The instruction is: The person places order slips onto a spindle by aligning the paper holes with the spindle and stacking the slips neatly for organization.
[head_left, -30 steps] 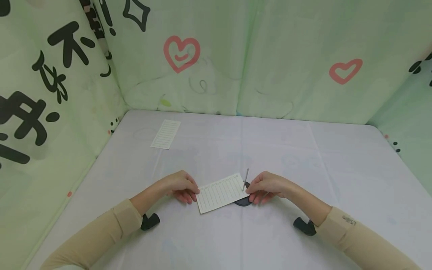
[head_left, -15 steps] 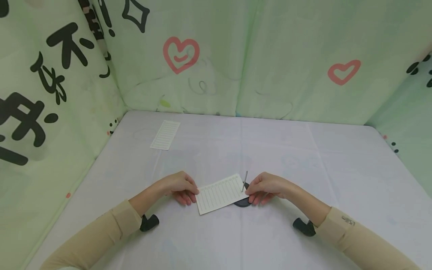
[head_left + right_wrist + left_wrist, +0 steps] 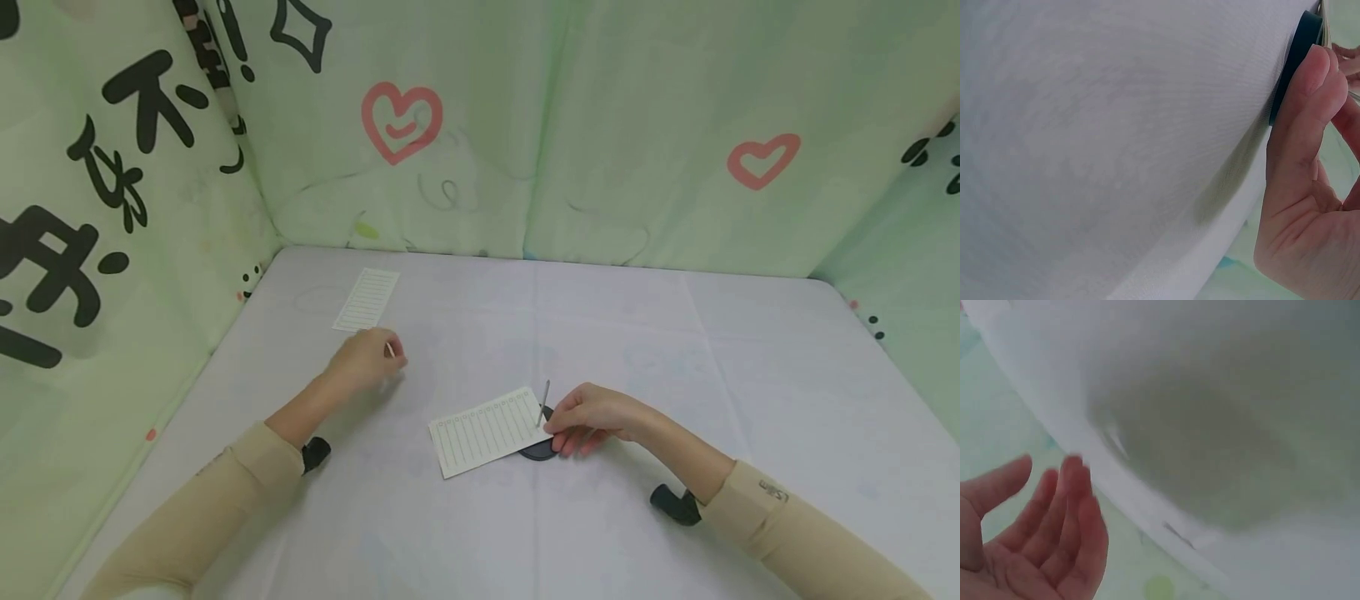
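In the head view, a lined paper slip [image 3: 487, 432] lies slanted over the dark round base [image 3: 538, 452] of a bill spike, whose thin metal pin [image 3: 543, 402] stands up through the slip's right end. My right hand [image 3: 594, 417] pinches the slip's corner beside the pin; in the right wrist view the fingers [image 3: 1310, 94] lie against the base's edge. My left hand [image 3: 369, 360] is over the table near a second lined slip [image 3: 367, 298], overlapping its lower edge in this view. The left wrist view shows loosely curved fingers [image 3: 1079, 506] with nothing between them.
A white cloth covers the table [image 3: 675, 350]. Green printed curtains [image 3: 637, 125] enclose its back and sides. Dark wrist cameras sit below the left sleeve [image 3: 317, 452] and right sleeve [image 3: 675, 505].
My left hand has let go of the slip's left end and moved up and left toward the second slip. My right hand and the spiked slip have stayed almost still.
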Motion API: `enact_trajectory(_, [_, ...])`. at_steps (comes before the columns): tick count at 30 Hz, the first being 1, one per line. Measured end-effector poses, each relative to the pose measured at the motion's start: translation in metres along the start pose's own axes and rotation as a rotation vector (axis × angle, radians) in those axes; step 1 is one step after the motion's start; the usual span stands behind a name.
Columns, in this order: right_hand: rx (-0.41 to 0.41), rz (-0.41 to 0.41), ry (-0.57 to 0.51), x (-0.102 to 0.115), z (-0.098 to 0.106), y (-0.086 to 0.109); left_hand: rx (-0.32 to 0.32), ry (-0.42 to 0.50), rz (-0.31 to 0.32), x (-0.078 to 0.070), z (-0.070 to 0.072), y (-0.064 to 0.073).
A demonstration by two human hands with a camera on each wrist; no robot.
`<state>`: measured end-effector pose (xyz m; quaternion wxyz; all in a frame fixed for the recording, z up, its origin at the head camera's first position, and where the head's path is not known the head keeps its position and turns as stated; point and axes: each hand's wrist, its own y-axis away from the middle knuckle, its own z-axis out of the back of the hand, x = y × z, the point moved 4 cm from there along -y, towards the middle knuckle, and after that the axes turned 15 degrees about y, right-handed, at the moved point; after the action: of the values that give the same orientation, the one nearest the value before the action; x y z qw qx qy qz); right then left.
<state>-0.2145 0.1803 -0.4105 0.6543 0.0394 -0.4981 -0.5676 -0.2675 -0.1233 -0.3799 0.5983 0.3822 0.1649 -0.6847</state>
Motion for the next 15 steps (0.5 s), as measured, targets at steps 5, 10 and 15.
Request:
enact_trajectory(5, [0.005,0.011,-0.006,0.0,0.0,0.0,-0.196,-0.251,-0.063,0.005,0.03,-0.017])
enact_trajectory(10, [0.001,0.006,-0.001,0.0,0.001,0.0,-0.255,-0.41,-0.078,0.015,0.045,-0.036])
enact_trajectory(15, [0.003,0.003,-0.004,0.0,0.0,0.0,-0.243,-0.506,-0.03,0.026,0.053,-0.053])
